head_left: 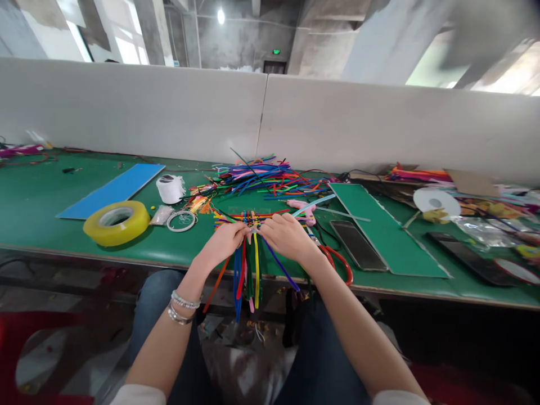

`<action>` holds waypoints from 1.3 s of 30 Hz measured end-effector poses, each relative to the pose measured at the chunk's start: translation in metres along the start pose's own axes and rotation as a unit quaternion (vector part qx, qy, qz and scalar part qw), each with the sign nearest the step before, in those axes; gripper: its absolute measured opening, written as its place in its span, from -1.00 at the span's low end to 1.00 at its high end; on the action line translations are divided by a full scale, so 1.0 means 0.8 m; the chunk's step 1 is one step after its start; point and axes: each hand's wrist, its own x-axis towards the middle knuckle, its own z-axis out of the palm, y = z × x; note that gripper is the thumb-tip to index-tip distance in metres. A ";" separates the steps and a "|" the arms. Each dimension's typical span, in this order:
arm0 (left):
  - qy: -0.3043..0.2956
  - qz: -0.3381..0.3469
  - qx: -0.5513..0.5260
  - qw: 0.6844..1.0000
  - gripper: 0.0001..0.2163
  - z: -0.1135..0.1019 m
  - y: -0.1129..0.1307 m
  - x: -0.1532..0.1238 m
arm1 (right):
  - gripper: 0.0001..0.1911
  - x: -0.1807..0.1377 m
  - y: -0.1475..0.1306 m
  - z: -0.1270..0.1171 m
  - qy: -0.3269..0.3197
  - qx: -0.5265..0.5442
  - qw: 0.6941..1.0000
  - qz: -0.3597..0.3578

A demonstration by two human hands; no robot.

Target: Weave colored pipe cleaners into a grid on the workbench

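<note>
Both my left hand (pixel 228 241) and my right hand (pixel 287 237) are closed in a pinch on a crossed bundle of coloured pipe cleaners at the table's front edge. Their fingertips almost meet in its middle; exactly which strands they grip is hidden. Strands running sideways (pixel 225 218) stick out behind my left hand. Over the edge hang a yellow pipe cleaner (pixel 257 273), a red one (pixel 242 273), a blue one (pixel 237 287) and an orange one (pixel 216 286). A purple pipe cleaner (pixel 282 265) slants down below my right hand.
A loose pipe cleaner pile (pixel 257 177) lies behind my hands. Leftward are a tape roll (pixel 95 228), white thread spool (pixel 169 190) and blue board (pixel 112 191). Rightward are a pink glue gun (pixel 309 214), red-handled scissors (pixel 348 267), a phone (pixel 358 244) and green board (pixel 392 236).
</note>
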 end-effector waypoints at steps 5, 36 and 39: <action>0.020 -0.038 0.200 0.979 -0.72 0.005 -0.006 0.004 | -0.75 -0.001 0.005 0.001 -0.023 0.011 0.999 0.030; -0.032 -0.024 0.205 0.978 -0.85 0.086 0.007 0.006 | -0.72 -0.037 0.057 0.064 -0.211 0.347 0.885 0.229; 0.012 -0.046 0.257 0.965 -0.84 0.102 0.006 0.003 | -0.73 -0.032 0.045 0.070 -0.163 0.351 0.901 0.199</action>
